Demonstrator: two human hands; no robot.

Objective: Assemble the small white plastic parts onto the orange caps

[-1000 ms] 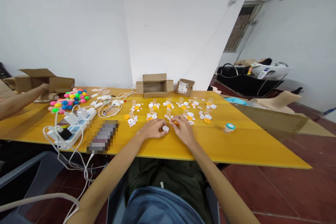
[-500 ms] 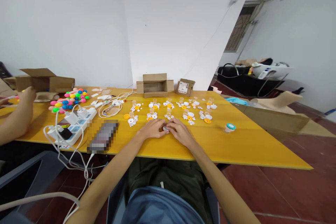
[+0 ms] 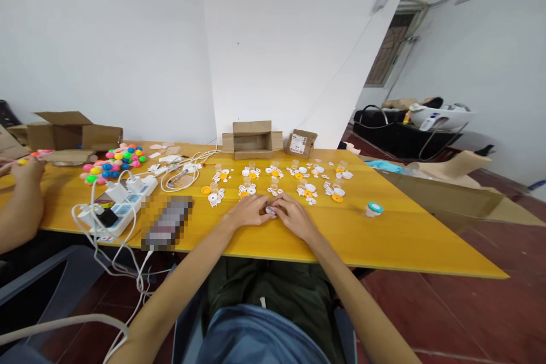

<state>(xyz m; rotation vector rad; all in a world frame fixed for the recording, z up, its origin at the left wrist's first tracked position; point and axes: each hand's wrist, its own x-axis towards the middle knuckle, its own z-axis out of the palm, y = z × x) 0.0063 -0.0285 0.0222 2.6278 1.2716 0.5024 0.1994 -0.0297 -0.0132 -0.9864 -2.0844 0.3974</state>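
Note:
Close to the table's front edge, my left hand [image 3: 251,210] and my right hand [image 3: 293,214] meet with fingers curled in. Between their fingertips is a small whitish round piece [image 3: 270,210], mostly covered, so its exact kind does not show. Just beyond my hands lie groups of small plastic parts: white perforated pieces [image 3: 274,190], yellow rings [image 3: 336,198], white discs [image 3: 311,188] and clear cups [image 3: 274,182]. Off to the right, apart from them, stands a clear small jar with a teal-rimmed lid [image 3: 375,208].
A power strip [image 3: 133,203] with white cables and a blurred phone [image 3: 168,222] lie left. Further left are colourful balls [image 3: 106,170], an open carton [image 3: 68,133] and another person's arm [image 3: 25,205]. Two cardboard boxes [image 3: 252,153] stand at the back of the yellow table [image 3: 409,239].
My hands stay together around the small piece, with barely any shift. At the far left, the other person's hand has moved left and lower.

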